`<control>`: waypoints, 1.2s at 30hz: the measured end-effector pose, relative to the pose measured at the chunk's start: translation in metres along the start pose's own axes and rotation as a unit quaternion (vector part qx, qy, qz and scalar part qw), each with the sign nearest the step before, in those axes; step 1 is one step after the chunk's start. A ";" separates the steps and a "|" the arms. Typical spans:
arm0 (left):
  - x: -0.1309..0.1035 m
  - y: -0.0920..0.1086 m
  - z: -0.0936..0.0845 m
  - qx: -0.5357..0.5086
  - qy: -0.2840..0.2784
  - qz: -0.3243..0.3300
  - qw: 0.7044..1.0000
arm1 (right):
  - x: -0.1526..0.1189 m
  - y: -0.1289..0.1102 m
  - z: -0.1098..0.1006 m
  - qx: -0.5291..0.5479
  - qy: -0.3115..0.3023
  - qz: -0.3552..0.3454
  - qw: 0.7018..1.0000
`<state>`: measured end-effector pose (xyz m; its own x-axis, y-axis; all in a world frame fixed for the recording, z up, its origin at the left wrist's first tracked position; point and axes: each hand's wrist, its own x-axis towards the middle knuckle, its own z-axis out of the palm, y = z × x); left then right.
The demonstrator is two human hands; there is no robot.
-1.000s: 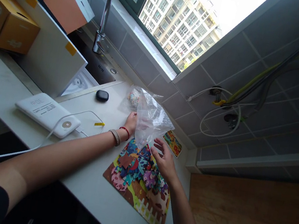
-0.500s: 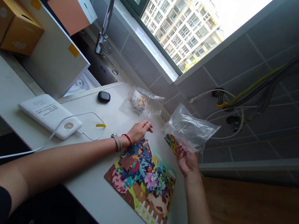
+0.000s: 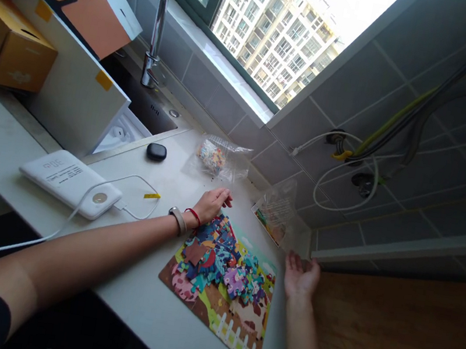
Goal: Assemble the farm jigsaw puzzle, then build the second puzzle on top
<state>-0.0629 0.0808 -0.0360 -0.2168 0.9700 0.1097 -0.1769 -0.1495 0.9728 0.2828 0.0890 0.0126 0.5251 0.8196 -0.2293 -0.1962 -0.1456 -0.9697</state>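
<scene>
A jigsaw board [image 3: 243,335] with a printed farm scene lies on the counter. On its upper half is a loose heap of colourful puzzle pieces [image 3: 220,255]. My left hand [image 3: 211,205] rests beside the board's far left edge, fingers loosely bent and slightly apart, with nothing seen in it. Palm up and empty, my right hand [image 3: 302,275] is open to the right of the board. Beyond it, a clear plastic bag [image 3: 281,200] lies against the wall, over a small picture card [image 3: 267,224]. Another clear bag [image 3: 235,163], holding small multicoloured pieces, is beyond my left hand.
A white power bank [image 3: 70,181] with a cable lies to the left, near a black oval case [image 3: 156,152]. Boxes, one orange-yellow [image 3: 25,59], stand around the sink [image 3: 155,109] and its tap [image 3: 150,67]. A tiled wall and wooden panel [image 3: 388,335] border the right.
My right hand has let go of the clear plastic bag and drawn back toward me. The bag now lies in the corner over the card. My left hand has stayed by the board.
</scene>
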 end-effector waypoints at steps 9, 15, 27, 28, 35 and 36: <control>-0.003 0.003 -0.002 0.030 -0.009 0.001 1.000 | -0.053 0.046 -0.033 -0.064 -0.047 -0.181 0.980; -0.004 0.005 -0.003 0.068 0.005 -0.001 0.998 | -0.062 0.056 -0.034 -0.039 -0.050 -0.165 0.984; -0.011 0.013 0.006 0.161 0.004 0.008 0.987 | -0.061 0.052 -0.031 -0.116 -0.148 -0.179 0.966; -0.012 0.013 0.006 0.168 0.003 0.008 0.986 | -0.061 0.051 -0.032 -0.116 -0.158 -0.179 0.964; -0.010 0.016 0.009 0.211 0.001 -0.001 0.977 | -0.057 0.050 -0.037 -0.105 -0.187 -0.174 0.961; -0.009 0.018 0.010 0.220 -0.004 -0.001 0.976 | -0.056 0.051 -0.037 -0.107 -0.187 -0.178 0.960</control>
<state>-0.0547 0.0714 -0.0172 -0.2096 0.9719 0.1072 0.2518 -0.0523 0.9664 0.2743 0.0150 -0.0271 0.1855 0.9745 0.1266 0.1357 0.1022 -0.9855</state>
